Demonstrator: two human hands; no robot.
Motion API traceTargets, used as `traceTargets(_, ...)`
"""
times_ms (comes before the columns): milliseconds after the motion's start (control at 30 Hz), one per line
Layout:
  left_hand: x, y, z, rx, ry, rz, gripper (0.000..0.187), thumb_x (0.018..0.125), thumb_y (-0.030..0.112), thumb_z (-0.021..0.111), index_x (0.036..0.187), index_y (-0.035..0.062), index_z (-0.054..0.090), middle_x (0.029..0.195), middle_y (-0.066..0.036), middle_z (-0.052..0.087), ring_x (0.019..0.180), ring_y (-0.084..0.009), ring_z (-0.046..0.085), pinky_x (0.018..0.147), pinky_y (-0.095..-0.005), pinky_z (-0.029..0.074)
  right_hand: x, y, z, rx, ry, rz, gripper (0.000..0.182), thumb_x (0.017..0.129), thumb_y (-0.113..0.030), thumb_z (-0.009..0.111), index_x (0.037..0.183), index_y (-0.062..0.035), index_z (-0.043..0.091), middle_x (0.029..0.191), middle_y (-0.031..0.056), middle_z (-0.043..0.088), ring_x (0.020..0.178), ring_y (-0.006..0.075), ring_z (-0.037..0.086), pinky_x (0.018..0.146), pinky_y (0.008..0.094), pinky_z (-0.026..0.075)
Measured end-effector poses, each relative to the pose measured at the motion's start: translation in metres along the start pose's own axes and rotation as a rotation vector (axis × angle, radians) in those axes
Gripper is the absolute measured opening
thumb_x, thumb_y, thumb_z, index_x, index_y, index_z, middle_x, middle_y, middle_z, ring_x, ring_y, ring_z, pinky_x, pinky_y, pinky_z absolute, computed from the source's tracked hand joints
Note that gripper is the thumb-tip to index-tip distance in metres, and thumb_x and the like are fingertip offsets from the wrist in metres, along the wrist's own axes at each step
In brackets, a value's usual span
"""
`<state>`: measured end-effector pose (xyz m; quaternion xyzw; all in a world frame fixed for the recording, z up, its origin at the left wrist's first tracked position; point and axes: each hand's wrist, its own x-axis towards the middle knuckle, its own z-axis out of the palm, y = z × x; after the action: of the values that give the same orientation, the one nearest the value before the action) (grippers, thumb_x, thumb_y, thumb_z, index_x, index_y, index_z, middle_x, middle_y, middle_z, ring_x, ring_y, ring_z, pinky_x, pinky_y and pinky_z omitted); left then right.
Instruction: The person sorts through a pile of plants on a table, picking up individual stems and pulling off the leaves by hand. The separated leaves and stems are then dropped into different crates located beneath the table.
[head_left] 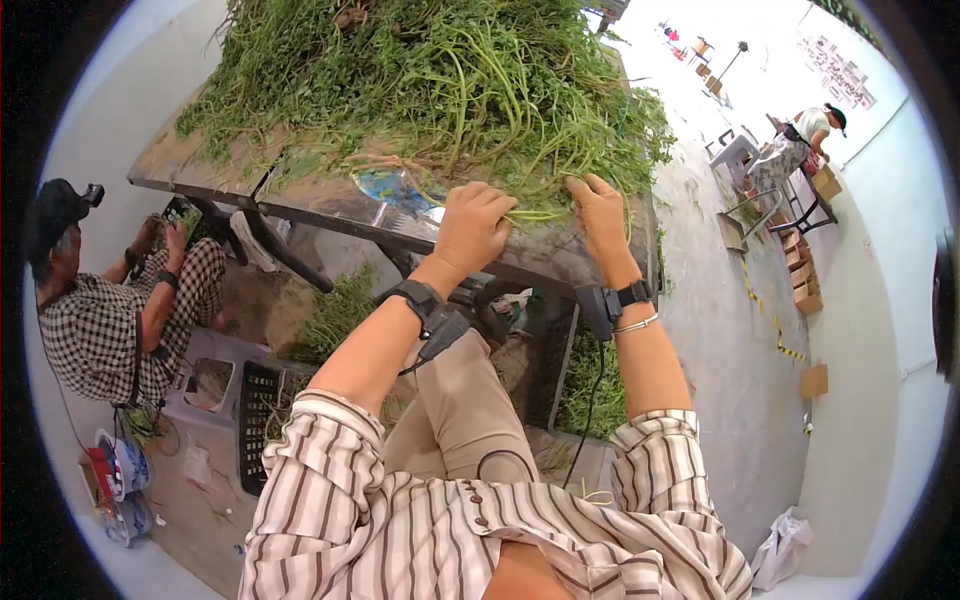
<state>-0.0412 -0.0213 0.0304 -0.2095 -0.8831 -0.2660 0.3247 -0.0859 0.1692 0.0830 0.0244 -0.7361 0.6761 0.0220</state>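
Observation:
A large heap of leafy green stems [400,90] covers the table [330,205] in front of me. At the table's near edge my left hand [474,228] is closed around the ends of a few pale green stems [538,214], which point to the right. My right hand [602,212] is a short way to the right, its thumb and fingers pinched together at the edge of the heap on thin green stems. Its grip is partly hidden by the fingers. A blue and clear plastic packet [395,190] lies just left of my left hand.
Below the table stand a black crate [258,425] and a bin of greens [590,385]. To the left a seated person [110,300] in checked clothes handles something green. Far right, another person [795,150] bends near cardboard boxes [800,265]. A white bag [782,548] lies at lower right.

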Motion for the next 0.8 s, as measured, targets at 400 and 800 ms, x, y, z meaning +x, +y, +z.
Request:
traceTargets(400,0.029,0.017,0.046,-0.014,-0.024,0.027,0.036,0.078,0.022,0.064,0.112,0.0091,0.060,0.109,-0.009,0.063,0.109,-0.0266,0.053,0.100,-0.0432,0.032,-0.012,0.011,-0.008,0.030,-0.113,0.031,0.018,0.084,-0.017,0.064,0.084,0.0004,0.068,0.071,-0.0035,0.057,0.061,0.0041,0.043,0.052,0.0233,0.034)
traceTargets(800,0.026,0.012,0.053,-0.071,0.050,0.032,0.017,0.084,0.018,0.061,0.098,0.0095,0.068,0.091,-0.005,0.067,0.098,-0.0247,0.056,0.091,-0.0404,0.036,-0.019,-0.032,-0.042,-0.424,0.191,-0.373,0.025,0.082,-0.019,0.061,0.100,-0.0016,0.066,0.086,0.0081,0.067,0.074,0.0120,0.058,0.068,0.0267,0.045)
